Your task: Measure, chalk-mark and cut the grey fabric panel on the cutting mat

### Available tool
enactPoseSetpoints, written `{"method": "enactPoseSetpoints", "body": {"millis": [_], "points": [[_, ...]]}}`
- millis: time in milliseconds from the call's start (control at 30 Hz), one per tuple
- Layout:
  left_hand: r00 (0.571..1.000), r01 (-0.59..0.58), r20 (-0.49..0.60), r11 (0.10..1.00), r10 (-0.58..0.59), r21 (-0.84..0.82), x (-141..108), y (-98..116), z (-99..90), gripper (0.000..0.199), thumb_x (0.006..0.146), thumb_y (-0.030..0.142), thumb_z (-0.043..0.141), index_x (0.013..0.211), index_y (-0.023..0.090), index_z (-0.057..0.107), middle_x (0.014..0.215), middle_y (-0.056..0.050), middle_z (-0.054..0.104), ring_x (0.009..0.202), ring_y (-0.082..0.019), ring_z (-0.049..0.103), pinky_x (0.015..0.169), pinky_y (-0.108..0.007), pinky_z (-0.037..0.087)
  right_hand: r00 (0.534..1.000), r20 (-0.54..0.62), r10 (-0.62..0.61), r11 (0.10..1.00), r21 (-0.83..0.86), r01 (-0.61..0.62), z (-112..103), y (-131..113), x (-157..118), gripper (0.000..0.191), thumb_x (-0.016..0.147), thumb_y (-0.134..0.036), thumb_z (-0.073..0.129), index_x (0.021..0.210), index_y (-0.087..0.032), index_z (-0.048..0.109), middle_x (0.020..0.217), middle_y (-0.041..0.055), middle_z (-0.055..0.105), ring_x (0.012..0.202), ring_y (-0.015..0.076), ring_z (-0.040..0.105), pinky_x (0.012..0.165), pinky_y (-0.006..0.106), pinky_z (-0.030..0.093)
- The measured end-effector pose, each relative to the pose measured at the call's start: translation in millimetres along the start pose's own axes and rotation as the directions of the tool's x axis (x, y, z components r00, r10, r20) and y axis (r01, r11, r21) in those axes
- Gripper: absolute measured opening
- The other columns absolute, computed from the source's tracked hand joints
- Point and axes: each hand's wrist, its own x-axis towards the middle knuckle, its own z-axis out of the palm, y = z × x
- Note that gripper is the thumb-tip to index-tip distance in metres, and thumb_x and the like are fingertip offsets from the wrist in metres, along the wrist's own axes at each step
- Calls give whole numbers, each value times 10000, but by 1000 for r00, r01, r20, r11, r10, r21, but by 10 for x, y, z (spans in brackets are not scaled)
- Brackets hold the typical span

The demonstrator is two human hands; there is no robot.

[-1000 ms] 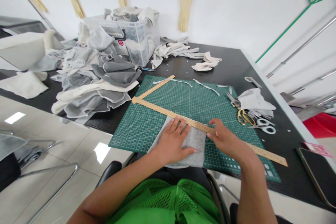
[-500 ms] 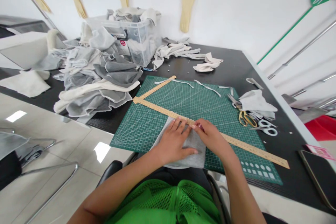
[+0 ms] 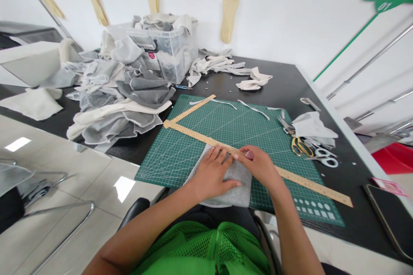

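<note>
One gray cloth (image 3: 241, 187), right at the near edge of the green cutting mat (image 3: 174, 157), directly beneath the left hand (image 3: 213, 172), which lies flat, fingers spread and clasping nothing; its fingertips touch the wooden ruler (image 3: 190, 134), which crosses the cloth's far edge; over at the far right corner of the cloth, the right hand (image 3: 258, 164) curls at the ruler; whether it pinches anything (a pinkish spot shows among the fingers, too small to name) I cannot tell; much of the cloth is hidden by the left hand; out right, gold-handled scissors (image 3: 301, 147), then a phone (image 3: 389, 212) cut off at the view's edge.
</note>
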Motion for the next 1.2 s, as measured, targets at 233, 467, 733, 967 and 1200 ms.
{"method": "enactPoseSetpoints", "body": {"millis": [233, 467, 733, 967, 1200], "points": [[1000, -10, -6, 1000, 10, 17, -7, -11, 9, 869, 896, 803, 421, 1526, 205, 436, 1617, -117, 368, 1543, -345, 222, 1266, -507, 187, 986, 164, 4, 887, 456, -79, -135, 162, -30, 389, 911, -445, 587, 1221, -212, 601, 793, -7, 633, 695, 178, 634, 693, 341, 552], [1000, -11, -9, 1000, 11, 24, -13, -9, 18, 867, 897, 790, 438, 1533, 201, 424, 1630, -119, 344, 1553, -347, 192, 1267, -514, 182, 990, 33, 140, 869, 474, -139, -149, 150, 9, 298, 821, -388, 702, 1048, -202, 651, 817, 39, 720, 761, 216, 703, 701, 358, 577], [1000, -15, -2, 1000, 15, 23, -10, -10, 16, 870, 904, 794, 414, 1538, 197, 416, 1624, -119, 356, 1553, -346, 191, 1264, -511, 185, 992, -29, 125, 919, 380, -105, -98, 156, 10, 216, 878, -366, 605, 1035, -227, 656, 880, 60, 736, 805, 240, 726, 739, 397, 597], [1000, -27, -1, 999, 27, 18, -8, -7, -4, 895, 878, 793, 473, 1530, 182, 420, 1617, -138, 360, 1547, -362, 199, 1255, -524, 194, 988, -30, 154, 923, 362, -133, -65, 257, 51, 216, 893, -392, 581, 1006, -222, 650, 834, 67, 734, 748, 240, 713, 680, 390, 585], [1000, -21, 15, 999, 21, 34, -2, 15, -32, 924, 853, 816, 483, 1524, 184, 425, 1613, -138, 362, 1543, -366, 200, 1264, -524, 155, 967, -137, 217, 912, 381, -150, -113, 329, 62, 273, 876, -434, 603, 1013, -203, 654, 830, 71, 736, 691, 224, 701, 661, 378, 573]]}}
